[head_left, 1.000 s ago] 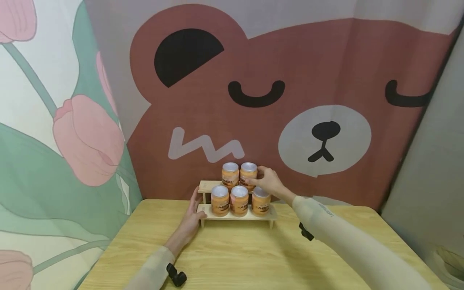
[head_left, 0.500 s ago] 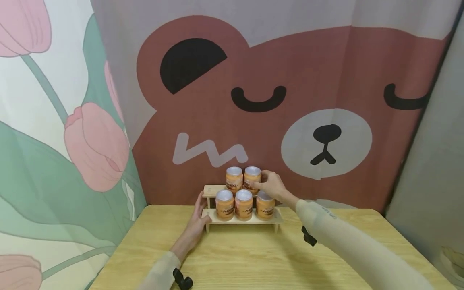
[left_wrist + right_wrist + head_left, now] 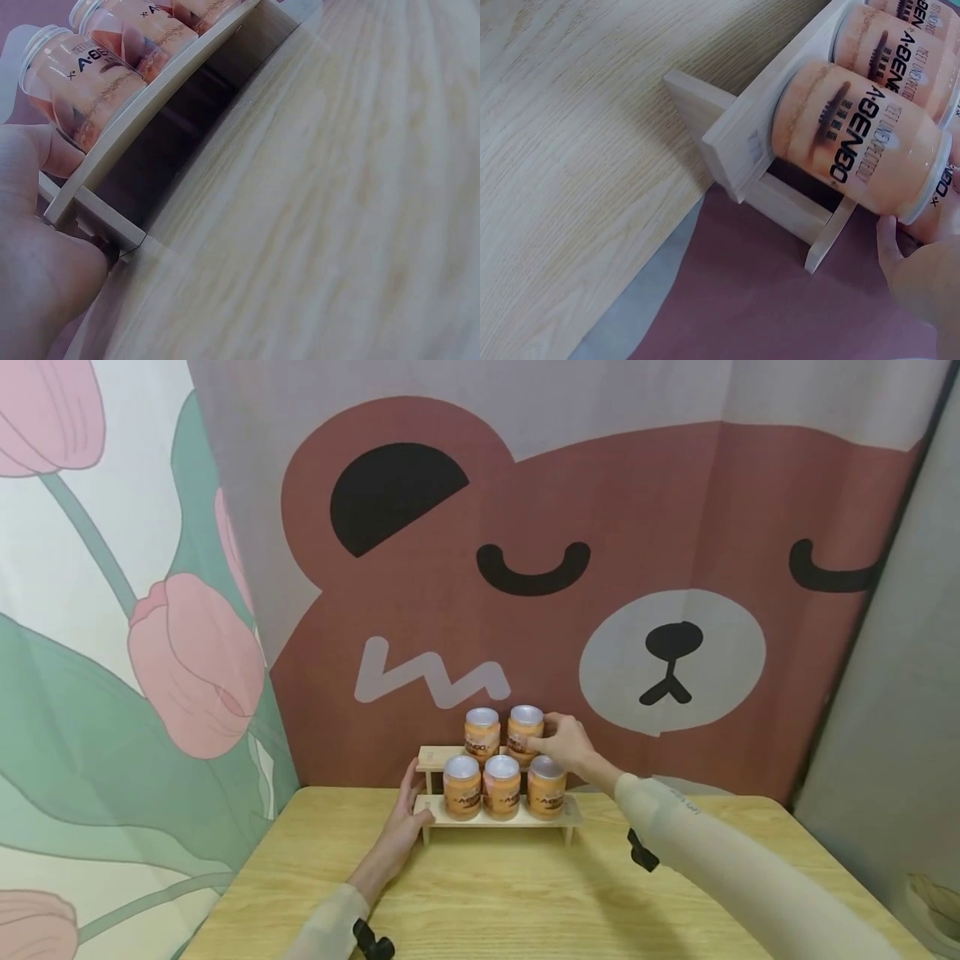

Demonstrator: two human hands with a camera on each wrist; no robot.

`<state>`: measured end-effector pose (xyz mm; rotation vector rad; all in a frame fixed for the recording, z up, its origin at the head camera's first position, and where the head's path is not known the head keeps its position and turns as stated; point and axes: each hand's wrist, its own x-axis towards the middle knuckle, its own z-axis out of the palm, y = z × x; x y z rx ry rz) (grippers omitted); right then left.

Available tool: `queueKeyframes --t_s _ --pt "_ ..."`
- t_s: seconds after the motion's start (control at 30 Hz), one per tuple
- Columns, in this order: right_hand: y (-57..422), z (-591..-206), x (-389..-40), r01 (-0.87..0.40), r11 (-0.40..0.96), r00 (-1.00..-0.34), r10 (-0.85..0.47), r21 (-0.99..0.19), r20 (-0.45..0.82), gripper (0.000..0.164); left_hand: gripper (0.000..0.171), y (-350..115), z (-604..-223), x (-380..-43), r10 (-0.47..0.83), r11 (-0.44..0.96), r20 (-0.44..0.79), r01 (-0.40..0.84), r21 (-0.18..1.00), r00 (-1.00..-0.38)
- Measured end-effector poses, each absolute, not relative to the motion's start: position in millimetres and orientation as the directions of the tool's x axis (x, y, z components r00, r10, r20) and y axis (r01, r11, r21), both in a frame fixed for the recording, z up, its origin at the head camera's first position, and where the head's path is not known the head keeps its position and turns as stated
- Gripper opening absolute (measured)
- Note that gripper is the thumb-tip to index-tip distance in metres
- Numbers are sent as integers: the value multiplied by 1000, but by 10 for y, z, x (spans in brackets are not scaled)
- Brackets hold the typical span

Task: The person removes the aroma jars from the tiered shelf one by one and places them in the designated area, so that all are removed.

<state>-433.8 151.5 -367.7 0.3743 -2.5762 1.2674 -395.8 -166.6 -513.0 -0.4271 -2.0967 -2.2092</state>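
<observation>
A two-tier wooden display rack (image 3: 441, 758) stands on the table, bearing orange cans with silvery lids. My left hand (image 3: 400, 829) grips the rack's left end, thumb at the lower shelf; the left wrist view shows the hand (image 3: 37, 255) around that corner. On the upper shelf, my right hand (image 3: 568, 746) holds the right-hand can (image 3: 524, 737) from its right side, with the other upper can (image 3: 482, 737) standing to its left. Three cans line the lower shelf: left (image 3: 462, 793), middle (image 3: 502, 793) and right (image 3: 545, 795). In the right wrist view, the lower right can (image 3: 855, 139) largely hides the held one.
The light wooden table (image 3: 495, 893) extends in front of the rack and to both sides. Behind it hangs a curtain (image 3: 420, 610) printed with a brown bear; a tulip-printed curtain (image 3: 202, 668) is at the left.
The held can has shifted slightly right, widening the gap between the two upper cans. My left hand keeps its grip on the rack. The head view has tilted slightly.
</observation>
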Motion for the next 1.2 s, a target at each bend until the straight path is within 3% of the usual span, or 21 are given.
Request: queueKeyframes --t_s 0.63,1.2 --pt "2067 -3566 -4201 -345 627 -928 -116 -699 354 56 110 -1655 -5117 -3966 141 -66 242 235 970 -960" --pt "2831 -3684 -4021 -280 691 -933 -32 -667 358 53 109 -1673 -5123 -3962 137 -64 250 243 968 -959"
